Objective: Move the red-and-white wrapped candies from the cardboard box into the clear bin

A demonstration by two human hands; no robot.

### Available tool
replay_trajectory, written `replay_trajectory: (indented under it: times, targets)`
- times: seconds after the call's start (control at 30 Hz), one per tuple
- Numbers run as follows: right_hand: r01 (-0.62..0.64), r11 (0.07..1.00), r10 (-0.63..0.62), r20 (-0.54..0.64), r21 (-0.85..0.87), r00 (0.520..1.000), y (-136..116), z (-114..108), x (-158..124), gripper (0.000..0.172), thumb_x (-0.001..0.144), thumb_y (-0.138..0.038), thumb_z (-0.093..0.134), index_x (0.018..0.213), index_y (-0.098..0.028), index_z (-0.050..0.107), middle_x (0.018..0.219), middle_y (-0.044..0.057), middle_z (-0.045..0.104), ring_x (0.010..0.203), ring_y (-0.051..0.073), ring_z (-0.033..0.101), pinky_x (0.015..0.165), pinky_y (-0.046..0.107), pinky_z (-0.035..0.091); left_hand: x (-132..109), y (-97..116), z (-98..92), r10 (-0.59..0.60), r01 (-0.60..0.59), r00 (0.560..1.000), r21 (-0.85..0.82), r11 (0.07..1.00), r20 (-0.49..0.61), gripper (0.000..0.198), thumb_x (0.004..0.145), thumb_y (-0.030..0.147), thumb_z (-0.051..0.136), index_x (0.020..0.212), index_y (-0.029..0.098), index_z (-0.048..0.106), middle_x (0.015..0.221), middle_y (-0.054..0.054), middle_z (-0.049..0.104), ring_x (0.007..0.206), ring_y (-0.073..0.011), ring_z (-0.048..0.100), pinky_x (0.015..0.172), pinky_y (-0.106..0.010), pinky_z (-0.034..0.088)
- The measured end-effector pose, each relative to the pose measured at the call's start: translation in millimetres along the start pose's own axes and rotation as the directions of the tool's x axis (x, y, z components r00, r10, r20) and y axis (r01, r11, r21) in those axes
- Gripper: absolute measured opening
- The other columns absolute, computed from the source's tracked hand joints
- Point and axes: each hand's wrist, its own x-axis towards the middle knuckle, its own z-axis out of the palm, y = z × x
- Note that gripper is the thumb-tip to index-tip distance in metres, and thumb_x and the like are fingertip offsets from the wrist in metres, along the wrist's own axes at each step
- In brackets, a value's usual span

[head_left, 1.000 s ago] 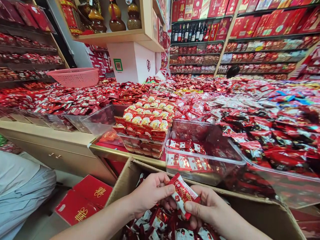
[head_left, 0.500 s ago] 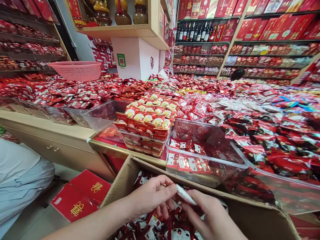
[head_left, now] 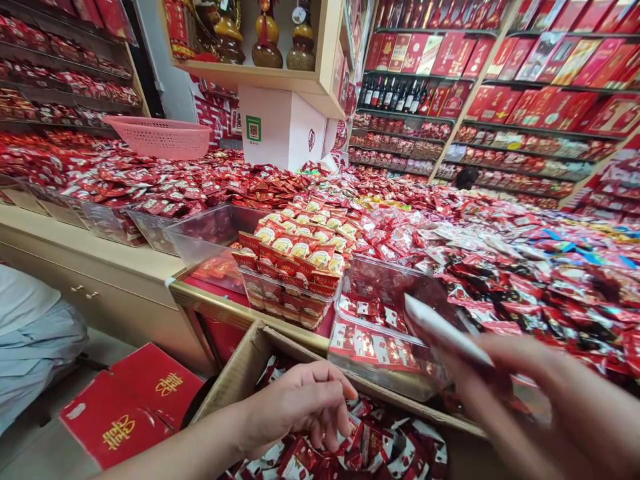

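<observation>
Right hand nearest, blurred, pinching a wrapped packet (whitish side showing). Left hand half unfurled, fingers loosely curled, above cardboard box. Beyond: clear bin, partly hidden by packet; farther back, pink basket.

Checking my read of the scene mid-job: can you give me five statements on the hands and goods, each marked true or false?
1. The left hand is over the cardboard box. True.
2. The right hand is empty. False: the right hand holds a packet, blurred and pale along the side in view.
3. Red-and-white packets lie in the cardboard box. True.
4. The pink basket stands on the floor. False: the pink basket rests on heaped packets.
5. The durian packets are stacked higher than the rim of their clear tub. True.
</observation>
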Motion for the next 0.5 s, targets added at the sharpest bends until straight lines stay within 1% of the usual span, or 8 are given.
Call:
replay_trajectory:
  times: [0.07,0.1,0.13,0.2,0.23,0.3,0.37,0.5]
  targets:
    - [-0.030,0.997,0.033,0.029,-0.074,0.999,11,-1,39,0.017,0.076,-0.038,0.047,0.078,-0.022,0.053,0.063,0.005,0.059,0.050,0.017,0.052,0.045,0.029,0.034,2,-3,1.0,-0.032,0.032,0.999,0.073,0.997,0.004,0.030,0.071,0.038,0.056,0.087,0.014,0.050,0.070,-0.002,0.058,0.053,-0.0066,0.052,0.047,-0.017,0.031]
    - [-0.012,0.984,0.039,0.151,-0.177,0.988,16,4,58,0.018,0.076,-0.037,0.046,0.074,-0.021,0.052,0.061,0.004,0.059,0.050,0.016,0.052,0.045,0.027,0.034,2,-4,1.7,-0.051,0.049,0.999,0.109,0.993,0.013,0.030,0.070,0.037,0.058,0.087,0.014,0.050,0.070,-0.002,0.058,0.052,-0.0065,0.052,0.048,-0.017,0.031]
    - [0.031,0.966,0.040,0.268,-0.256,0.962,21,13,75,0.017,0.077,-0.035,0.044,0.075,-0.019,0.052,0.064,0.005,0.060,0.054,0.016,0.053,0.047,0.027,0.034,2,-5,2.3,-0.071,0.068,0.997,0.139,0.988,0.021,0.030,0.069,0.036,0.059,0.087,0.014,0.050,0.070,-0.001,0.058,0.052,-0.0064,0.051,0.048,-0.018,0.031]
    - [0.199,0.918,-0.003,0.495,-0.344,0.869,32,37,103,0.017,0.078,-0.028,0.041,0.084,-0.017,0.053,0.077,0.008,0.062,0.067,0.019,0.057,0.053,0.027,0.037,1,-7,3.1,-0.111,0.103,0.993,0.186,0.977,0.033,0.031,0.066,0.035,0.062,0.086,0.014,0.050,0.069,0.000,0.057,0.053,-0.0063,0.049,0.050,-0.018,0.032]
    - [0.232,0.905,-0.002,0.543,-0.356,0.840,37,49,112,0.018,0.076,-0.024,0.043,0.087,-0.016,0.054,0.081,0.010,0.063,0.071,0.020,0.058,0.055,0.028,0.039,1,-8,3.0,-0.125,0.115,0.992,0.216,0.970,0.034,0.032,0.064,0.034,0.063,0.085,0.014,0.051,0.067,0.001,0.056,0.053,-0.0061,0.048,0.050,-0.018,0.032]
    - [0.276,0.891,0.002,0.612,-0.360,0.791,45,73,122,0.020,0.071,-0.018,0.047,0.089,-0.014,0.056,0.083,0.012,0.064,0.075,0.023,0.059,0.057,0.028,0.040,-1,-11,1.4,-0.139,0.127,0.990,0.291,0.948,0.023,0.031,0.062,0.033,0.065,0.085,0.014,0.054,0.065,0.003,0.051,0.054,-0.0053,0.043,0.051,-0.018,0.030]
    - [0.297,0.889,0.005,0.656,-0.348,0.755,51,91,123,0.022,0.067,-0.013,0.051,0.087,-0.013,0.058,0.082,0.012,0.065,0.077,0.024,0.060,0.059,0.029,0.042,-1,-15,-1.9,-0.145,0.134,0.989,0.352,0.926,0.005,0.030,0.062,0.033,0.064,0.084,0.015,0.056,0.063,0.005,0.047,0.055,-0.0048,0.039,0.052,-0.017,0.028]
    - [0.312,0.893,0.018,0.718,-0.324,0.695,58,112,117,0.024,0.068,-0.008,0.050,0.090,-0.010,0.060,0.087,0.016,0.065,0.082,0.026,0.060,0.064,0.030,0.043,0,-23,-8.6,-0.136,0.112,0.990,0.384,0.917,0.036,0.029,0.065,0.038,0.061,0.086,0.017,0.059,0.062,0.005,0.044,0.055,-0.0051,0.036,0.053,-0.016,0.027]
